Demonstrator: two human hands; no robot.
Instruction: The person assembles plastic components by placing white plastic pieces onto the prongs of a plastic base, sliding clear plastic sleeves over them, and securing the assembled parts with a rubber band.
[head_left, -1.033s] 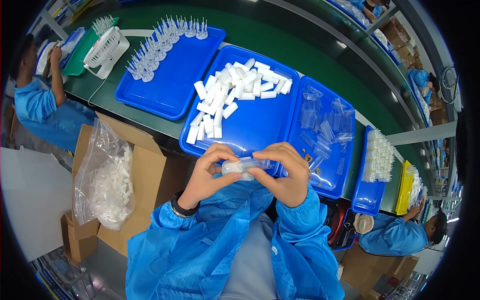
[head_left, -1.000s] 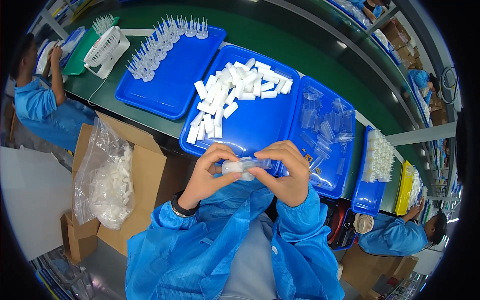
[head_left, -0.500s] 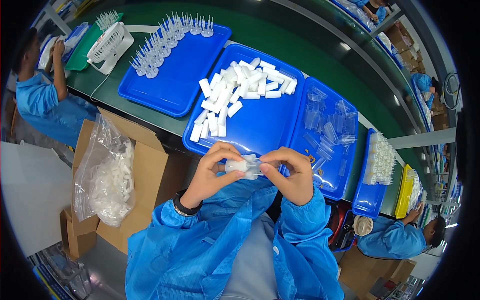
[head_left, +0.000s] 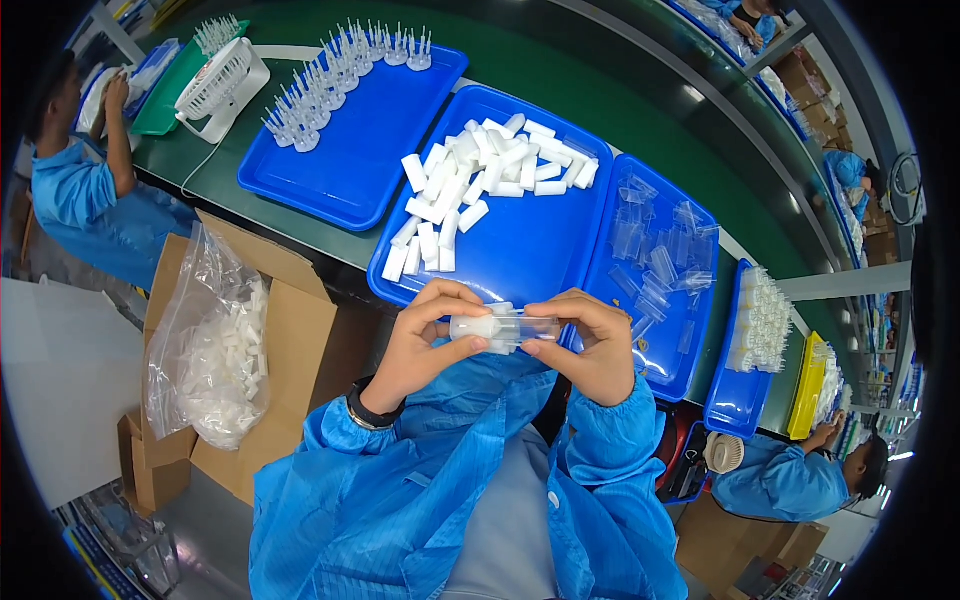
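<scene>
In front of my chest, my left hand grips a translucent white part between thumb and fingers, its round end toward the palm. White sleeves show beside it, partly covered by the fingers. My right hand pinches a clear plastic tube lying lengthwise against that part; whether it slides over a prong cannot be seen. Just beyond the hands, a blue tray holds a loose pile of white sleeves. To its right, another blue tray carries scattered clear tubes.
At left stand a blue tray of pronged white stands, a white fan and an open cardboard box with a bag of white pieces. Rightward are assembled pieces and a yellow tray. Co-workers sit on both sides.
The right hand has shifted slightly right, and more of the clear tube now shows between the hands. The left hand keeps its hold on the translucent white part.
</scene>
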